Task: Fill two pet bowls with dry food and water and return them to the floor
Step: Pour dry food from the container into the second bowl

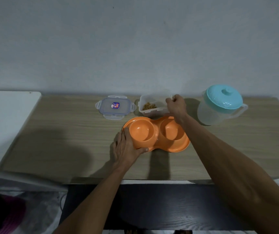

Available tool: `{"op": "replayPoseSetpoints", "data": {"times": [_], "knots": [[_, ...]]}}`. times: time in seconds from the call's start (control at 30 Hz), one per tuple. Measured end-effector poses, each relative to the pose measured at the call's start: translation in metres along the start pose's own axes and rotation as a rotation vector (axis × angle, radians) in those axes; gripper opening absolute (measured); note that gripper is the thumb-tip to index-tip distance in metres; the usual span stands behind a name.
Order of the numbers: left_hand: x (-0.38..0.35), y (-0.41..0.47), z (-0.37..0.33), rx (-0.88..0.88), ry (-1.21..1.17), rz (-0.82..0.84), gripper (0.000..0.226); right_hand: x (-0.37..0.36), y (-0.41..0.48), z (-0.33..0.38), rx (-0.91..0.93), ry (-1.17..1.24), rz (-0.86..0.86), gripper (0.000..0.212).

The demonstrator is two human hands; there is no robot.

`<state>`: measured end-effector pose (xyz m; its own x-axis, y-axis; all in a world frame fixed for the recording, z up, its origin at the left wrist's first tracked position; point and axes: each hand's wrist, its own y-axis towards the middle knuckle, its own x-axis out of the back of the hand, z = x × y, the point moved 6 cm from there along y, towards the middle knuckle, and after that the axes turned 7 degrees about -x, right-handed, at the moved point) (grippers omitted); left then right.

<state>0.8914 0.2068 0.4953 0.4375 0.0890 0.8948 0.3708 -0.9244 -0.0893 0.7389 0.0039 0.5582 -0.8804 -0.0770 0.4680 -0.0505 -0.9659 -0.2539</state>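
An orange double pet bowl (169, 146) rests on the wooden table (59, 135); both of its cups look empty. My left hand (127, 146) grips the bowl's left front rim. Just behind the bowl stands a clear plastic container (150, 106) with brown dry food at its bottom. My right hand (176, 105) holds that container's right end, fingers curled over the rim. The container's clear lid (115, 107) lies flat to the left of it. A translucent water jug with a teal lid (219, 105) stands at the right, apart from my right hand.
A white surface (5, 125) adjoins the table on the left. The wall runs right behind the table. Below the front edge there is a dark panel (152, 205), and something pink and black (8, 215) lies at the lower left.
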Motion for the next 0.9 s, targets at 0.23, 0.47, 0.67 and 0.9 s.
{"op": "replayPoseSetpoints", "data": {"times": [0.23,0.47,0.67,0.9], "knots": [[0.000,-0.001,0.002,0.010,-0.055,0.005,0.126,0.025,-0.032,0.001,0.099,0.156,0.101,0.024],[0.002,0.000,0.001,0.012,-0.024,-0.004,0.123,0.035,-0.071,0.009,0.301,0.099,0.193,0.027],[0.004,0.000,0.000,0.006,-0.015,-0.024,0.119,0.035,-0.104,0.013,0.537,-0.081,0.110,0.030],[0.000,0.003,0.003,0.020,-0.021,-0.020,0.119,0.024,-0.122,0.011,0.698,-0.219,0.151,0.028]]}}
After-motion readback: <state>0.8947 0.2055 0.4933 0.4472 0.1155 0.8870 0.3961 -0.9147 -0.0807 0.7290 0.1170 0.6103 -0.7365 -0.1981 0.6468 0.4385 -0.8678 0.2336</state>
